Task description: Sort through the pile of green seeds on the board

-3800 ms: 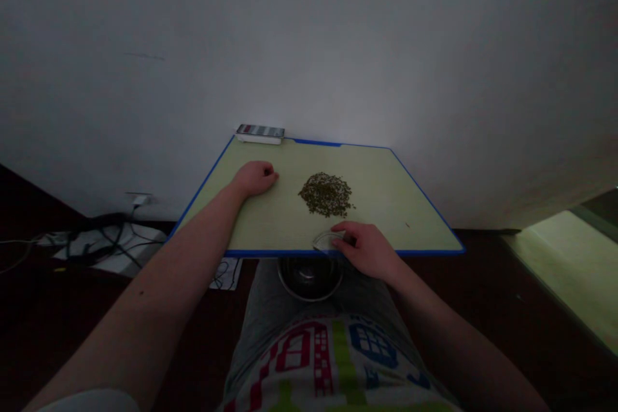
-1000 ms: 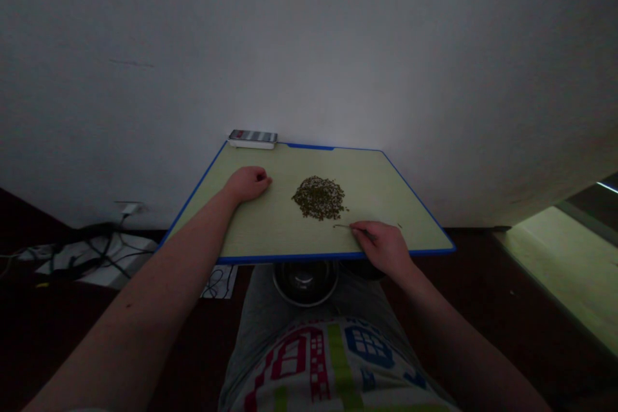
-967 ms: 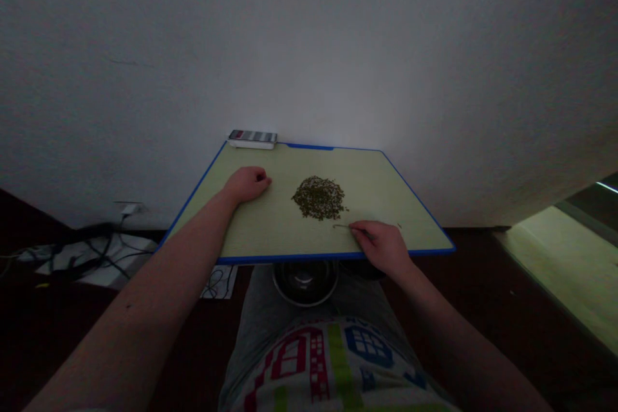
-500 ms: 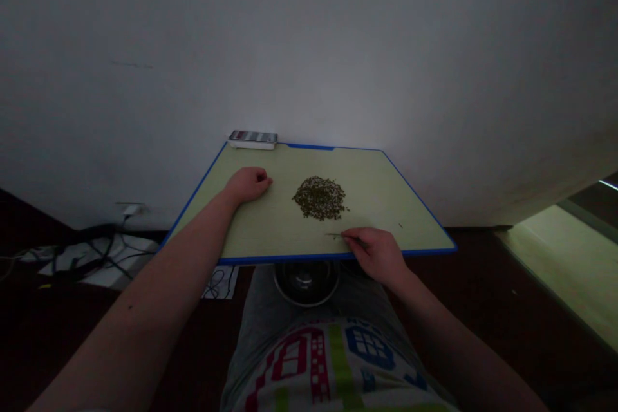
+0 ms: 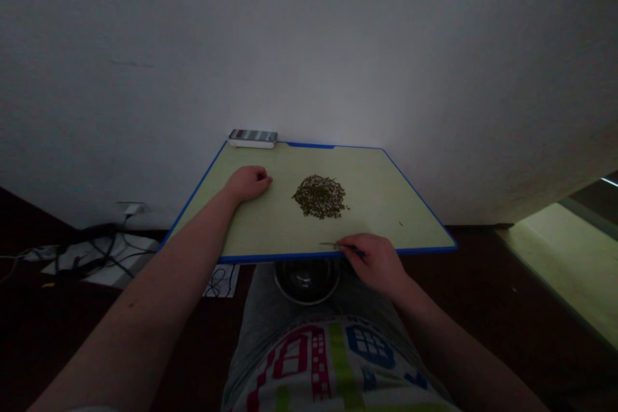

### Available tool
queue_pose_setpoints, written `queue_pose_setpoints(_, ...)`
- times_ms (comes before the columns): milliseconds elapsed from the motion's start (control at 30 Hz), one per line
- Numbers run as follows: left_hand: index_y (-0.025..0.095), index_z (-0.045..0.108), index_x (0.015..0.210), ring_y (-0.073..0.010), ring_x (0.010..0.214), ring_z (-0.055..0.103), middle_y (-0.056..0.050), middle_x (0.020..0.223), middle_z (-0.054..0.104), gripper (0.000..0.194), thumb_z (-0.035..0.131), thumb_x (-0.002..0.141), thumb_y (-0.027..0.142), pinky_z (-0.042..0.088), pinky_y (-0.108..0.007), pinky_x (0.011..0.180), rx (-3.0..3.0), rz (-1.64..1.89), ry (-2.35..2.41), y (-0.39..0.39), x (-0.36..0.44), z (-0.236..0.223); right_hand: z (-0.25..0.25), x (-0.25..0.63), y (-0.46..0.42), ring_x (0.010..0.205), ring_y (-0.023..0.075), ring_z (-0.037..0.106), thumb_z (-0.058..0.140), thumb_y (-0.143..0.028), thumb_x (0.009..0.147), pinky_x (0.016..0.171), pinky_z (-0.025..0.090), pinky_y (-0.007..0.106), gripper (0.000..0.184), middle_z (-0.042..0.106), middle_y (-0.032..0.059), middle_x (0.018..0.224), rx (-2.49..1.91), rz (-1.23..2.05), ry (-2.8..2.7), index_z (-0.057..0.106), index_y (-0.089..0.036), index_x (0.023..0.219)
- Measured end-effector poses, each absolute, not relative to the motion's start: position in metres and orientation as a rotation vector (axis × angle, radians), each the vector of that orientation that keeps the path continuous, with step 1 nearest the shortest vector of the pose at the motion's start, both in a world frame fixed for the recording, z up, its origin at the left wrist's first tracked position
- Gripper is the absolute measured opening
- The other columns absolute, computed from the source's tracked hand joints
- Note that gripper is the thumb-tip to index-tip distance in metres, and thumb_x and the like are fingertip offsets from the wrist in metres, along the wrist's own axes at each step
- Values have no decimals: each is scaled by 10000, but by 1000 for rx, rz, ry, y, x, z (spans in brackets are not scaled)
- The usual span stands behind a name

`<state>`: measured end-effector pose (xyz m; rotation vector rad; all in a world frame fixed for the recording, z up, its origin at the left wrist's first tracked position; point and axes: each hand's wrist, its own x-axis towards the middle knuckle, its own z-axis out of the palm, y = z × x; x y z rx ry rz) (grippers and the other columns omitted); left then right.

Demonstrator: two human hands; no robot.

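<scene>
A heap of small greenish-brown grains [image 5: 319, 196], like seeds or beans, is spread in the middle of a pale board [image 5: 386, 183] with a blue edge. My left hand [image 5: 248, 184] rests on the board left of the heap, its fingers curled closed and nothing visible in them. Near the board's front edge, my right hand [image 5: 374, 259] pinches a thin, stick-like tool [image 5: 329, 244] that points left. Its exact kind is too small to make out. Below that edge, a dark round metal bowl [image 5: 307, 284] sits at my lap, partly covered by the board.
A phone [image 5: 253, 136] lies on a white box at the board's back left corner, against the wall [image 5: 309, 45]. One small dark bit [image 5: 401, 224] lies on the board's right side. Cables [image 5: 91, 251] and a plug [image 5: 130, 208] are at the lower left.
My right hand has moved slightly toward me and to the left, bringing the thin tool closer to the board's front edge. My left hand and the heap look unchanged.
</scene>
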<state>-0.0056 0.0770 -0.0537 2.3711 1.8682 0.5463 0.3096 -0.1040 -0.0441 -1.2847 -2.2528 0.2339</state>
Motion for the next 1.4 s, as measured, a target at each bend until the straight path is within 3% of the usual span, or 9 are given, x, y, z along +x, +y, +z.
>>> queue_pose_setpoints(300, 181, 661, 767, -180, 647, 542, -67, 702, 639, 382, 425, 758, 481, 384, -293, 598, 2360, 545, 1864, 77, -6, -54, -38, 293, -100, 767, 152, 639, 496, -272, 865, 714, 462, 262, 205, 707, 22, 849, -1286, 360, -2252, 681, -214, 932)
queue_pose_setpoints(700, 185, 648, 761, -178, 668, 547, -65, 732, 648, 370, 427, 758, 482, 379, -285, 603, 2357, 520, 1880, 76, -4, -51, -50, 320, -73, 639, 151, 641, 592, -310, 765, 592, 502, 260, 205, 700, 33, 750, -1435, 644, -1806, 641, -167, 904)
queue_pose_setpoints(833, 184, 646, 767, -177, 675, 551, -66, 734, 649, 373, 423, 762, 484, 381, -283, 605, 2365, 516, 1877, 76, -5, -51, -44, 326, -86, 657, 153, 637, 561, -319, 799, 612, 500, 267, 183, 701, 29, 758, -1423, 436, -1904, 670, -186, 863)
queue_pose_setpoints(933, 182, 651, 775, -186, 683, 555, -72, 743, 650, 376, 424, 760, 482, 387, -291, 615, 2371, 515, 1869, 77, -5, -52, -42, 316, -103, 781, 155, 639, 523, -263, 838, 729, 496, 278, 184, 708, 40, 848, -1319, 223, -2100, 690, -202, 886)
queue_pose_setpoints(1133, 185, 637, 746, -180, 655, 544, -66, 713, 640, 375, 421, 755, 491, 378, -292, 585, 2365, 541, 1852, 77, -6, -54, -54, 280, -107, 865, 173, 598, 466, -193, 873, 809, 462, 302, 256, 693, 76, 965, -1137, -147, -2489, 660, -180, 1040)
queue_pose_setpoints(1400, 188, 635, 736, -174, 626, 530, -58, 683, 630, 386, 403, 758, 496, 363, -292, 568, 2363, 515, 1863, 76, -5, -52, -45, 238, -96, 844, 227, 551, 470, -146, 855, 730, 458, 338, 265, 641, 128, 914, -1312, -291, -2656, 599, -108, 1083)
